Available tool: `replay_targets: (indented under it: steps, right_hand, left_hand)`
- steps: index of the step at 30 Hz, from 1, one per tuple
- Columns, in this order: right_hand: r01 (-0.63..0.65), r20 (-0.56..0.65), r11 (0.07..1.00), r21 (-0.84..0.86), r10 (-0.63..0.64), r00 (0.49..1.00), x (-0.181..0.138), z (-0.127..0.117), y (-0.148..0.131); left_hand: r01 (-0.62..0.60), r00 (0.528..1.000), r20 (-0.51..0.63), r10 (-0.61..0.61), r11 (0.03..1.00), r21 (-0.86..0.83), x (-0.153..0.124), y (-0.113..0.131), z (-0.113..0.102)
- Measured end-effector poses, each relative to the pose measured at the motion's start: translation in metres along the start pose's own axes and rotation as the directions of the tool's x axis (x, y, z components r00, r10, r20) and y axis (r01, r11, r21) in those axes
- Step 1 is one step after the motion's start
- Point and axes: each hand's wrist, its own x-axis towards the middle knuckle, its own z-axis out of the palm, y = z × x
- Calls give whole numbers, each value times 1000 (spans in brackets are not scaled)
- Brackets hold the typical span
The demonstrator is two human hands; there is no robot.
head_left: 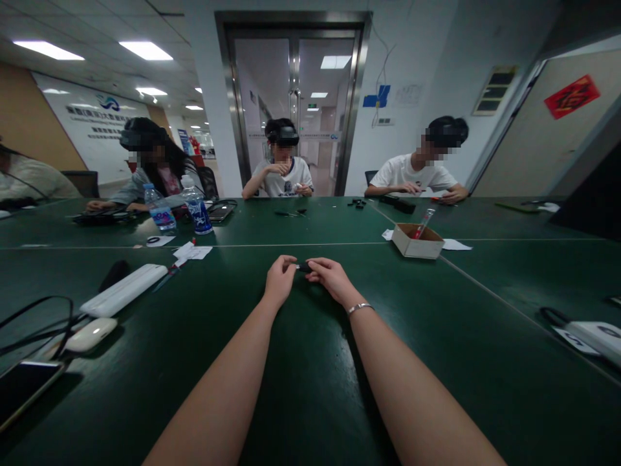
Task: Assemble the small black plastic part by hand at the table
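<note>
My left hand (280, 277) and my right hand (330, 276) meet over the dark green table (310, 362), both pinching a small black object (304, 266) between their fingertips. The object is too small to tell what it is. My right wrist wears a thin silver bracelet (359, 307). Both forearms stretch forward from the bottom edge of the view.
An open cardboard box (417, 241) with a red-tipped tube stands front right. A white power strip (123, 290), a mouse (91, 334), cables and a phone (24, 387) lie left. Two water bottles (196, 207) stand far left. Three people with headsets sit across the table.
</note>
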Motion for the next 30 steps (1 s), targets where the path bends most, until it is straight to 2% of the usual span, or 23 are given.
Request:
replay_targets:
  steps: [6, 12, 30]
  right_hand:
    - [12, 9, 1000, 2, -12, 1000, 0, -1, 1]
    - [-5, 1, 1000, 1, 5, 1000, -1, 0, -1]
    - [0, 9, 1000, 1, 0, 1000, -1, 0, -1]
  left_hand:
    - [4, 1000, 21, -5, 998, 57, -2, 3, -1]
    - [7, 999, 47, -7, 1000, -1, -4, 7, -1]
    - [16, 998, 63, -17, 1000, 19, -4, 6, -2]
